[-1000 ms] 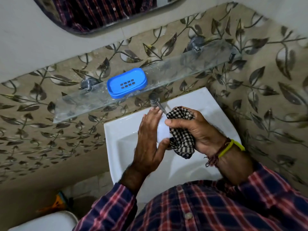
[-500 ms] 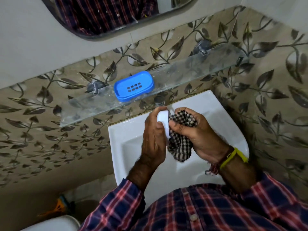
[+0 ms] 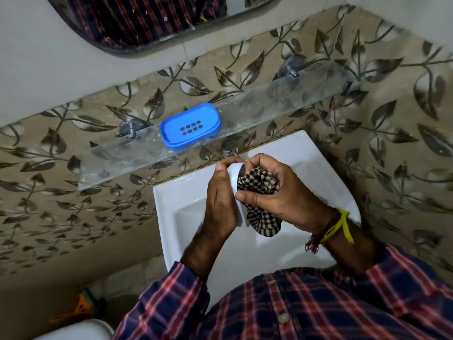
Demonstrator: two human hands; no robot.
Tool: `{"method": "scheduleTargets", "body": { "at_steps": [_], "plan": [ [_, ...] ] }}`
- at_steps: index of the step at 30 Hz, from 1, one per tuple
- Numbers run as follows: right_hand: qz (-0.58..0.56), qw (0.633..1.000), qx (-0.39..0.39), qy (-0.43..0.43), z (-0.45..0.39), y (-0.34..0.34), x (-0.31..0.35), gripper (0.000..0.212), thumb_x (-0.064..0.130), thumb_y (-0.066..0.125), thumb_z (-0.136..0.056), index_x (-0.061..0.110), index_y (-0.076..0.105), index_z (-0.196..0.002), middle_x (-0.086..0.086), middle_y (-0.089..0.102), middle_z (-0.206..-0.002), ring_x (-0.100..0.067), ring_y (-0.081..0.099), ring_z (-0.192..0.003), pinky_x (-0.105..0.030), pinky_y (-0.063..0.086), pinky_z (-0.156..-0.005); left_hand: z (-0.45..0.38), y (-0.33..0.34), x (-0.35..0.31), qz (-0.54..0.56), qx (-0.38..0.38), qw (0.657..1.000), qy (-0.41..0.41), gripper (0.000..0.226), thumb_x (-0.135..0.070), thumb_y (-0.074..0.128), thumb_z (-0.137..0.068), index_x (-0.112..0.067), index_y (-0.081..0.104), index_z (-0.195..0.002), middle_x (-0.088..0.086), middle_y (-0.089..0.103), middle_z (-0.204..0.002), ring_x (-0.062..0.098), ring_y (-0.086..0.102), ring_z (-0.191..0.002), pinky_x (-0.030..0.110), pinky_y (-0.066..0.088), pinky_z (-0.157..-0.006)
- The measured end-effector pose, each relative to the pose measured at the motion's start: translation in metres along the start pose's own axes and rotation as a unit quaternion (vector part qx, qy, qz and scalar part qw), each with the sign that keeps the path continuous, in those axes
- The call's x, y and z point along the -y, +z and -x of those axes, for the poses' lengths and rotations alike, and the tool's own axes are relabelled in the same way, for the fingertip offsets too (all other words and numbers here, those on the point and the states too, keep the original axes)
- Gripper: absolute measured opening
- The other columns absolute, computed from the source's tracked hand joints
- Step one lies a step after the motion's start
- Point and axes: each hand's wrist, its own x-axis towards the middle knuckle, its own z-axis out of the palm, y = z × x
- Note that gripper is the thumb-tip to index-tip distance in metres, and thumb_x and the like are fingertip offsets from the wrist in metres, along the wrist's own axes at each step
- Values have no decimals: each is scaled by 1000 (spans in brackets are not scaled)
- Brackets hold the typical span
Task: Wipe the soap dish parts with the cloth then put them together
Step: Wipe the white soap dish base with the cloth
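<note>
Hands Worked the White Part Over the Basin

Left hand [image 3: 219, 197] gripped the white soap dish part [image 3: 237, 190] upright on edge above the white sink [image 3: 176, 202], probably so its hollow faced the cloth. The right hand [image 3: 277, 197] was closed around the bunched checked cloth [image 3: 259, 192], pressing it into that part. The blue soap dish part [image 3: 190, 126] sat well apart on the glass shelf [image 3: 282, 99], likely awaiting assembly.

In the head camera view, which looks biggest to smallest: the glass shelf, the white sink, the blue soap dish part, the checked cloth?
1. glass shelf
2. white sink
3. blue soap dish part and checked cloth: alike; the cloth is bunched and nearer.
</note>
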Motion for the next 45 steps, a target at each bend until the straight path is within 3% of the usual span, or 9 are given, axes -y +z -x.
{"method": "scheduleTargets", "body": {
  "at_steps": [7,15,23,28,30,33,37,41,45],
  "plan": [
    [-152,978,-139,47,-9,5,-1,28,11,84,-74,21,61,-86,6,67,-76,-12,63,-74,-31,55,-73,14,9,-2,85,48,993,-68,47,-51,18,-105,-31,39,-142,9,61,-136,24,64,-119,38,56,-94],
    [10,1000,-2,11,3,8,-3,27,16,80,-83,15,56,-95,12,61,-78,-2,60,-74,-20,51,-71,8,0,-18,123,-36,977,-173,59,-58,31,-99,-16,64,-125,17,73,-118,36,68,-112,50,54,-93],
    [19,998,52,14,5,12,0,31,16,80,-83,14,52,-95,6,62,-77,-12,62,-72,-39,56,-71,-2,-5,-18,82,-91,980,-159,49,-47,50,-101,-14,58,-136,10,59,-142,20,53,-134,48,38,-116],
    [3,999,16,31,5,13,1,33,13,83,-78,14,54,-93,10,61,-72,-4,58,-67,-24,53,-64,-2,-5,-19,107,-65,973,-193,58,-59,41,-100,-16,60,-135,9,64,-137,25,58,-129,56,39,-113],
    [-20,997,-46,51,1,14,4,30,10,84,-77,15,57,-90,7,63,-75,-8,59,-69,-26,54,-66,1,-6,-17,83,-53,984,-148,66,-67,30,-99,-23,50,-144,9,57,-145,26,54,-134,58,39,-113],
    [-160,976,-110,96,-7,9,7,22,3,80,-79,15,62,-82,4,63,-69,-11,60,-64,-27,54,-63,16,-13,-2,-96,-4,992,77,61,-63,26,-100,-37,22,-155,0,23,-166,23,23,-153,55,23,-122],
    [-268,953,-72,118,-8,10,7,21,-4,73,-82,16,66,-80,6,68,-67,-6,64,-63,-21,54,-59,23,-20,23,-266,67,910,310,54,-46,25,-107,-16,35,-151,1,35,-160,30,29,-150,65,20,-117],
    [-226,965,-90,94,-6,14,8,14,5,74,-86,17,66,-87,8,68,-72,-9,64,-71,-33,54,-73,10,-14,20,-193,13,933,303,47,-41,21,-108,-24,45,-143,-13,49,-144,22,48,-135,61,35,-108],
    [-84,992,-73,60,5,13,6,24,18,81,-81,16,62,-96,8,70,-80,-8,67,-77,-26,55,-71,9,-11,17,-118,-6,978,174,52,-46,24,-106,-15,55,-134,7,61,-131,33,58,-123,61,44,-98]
  ]
}}
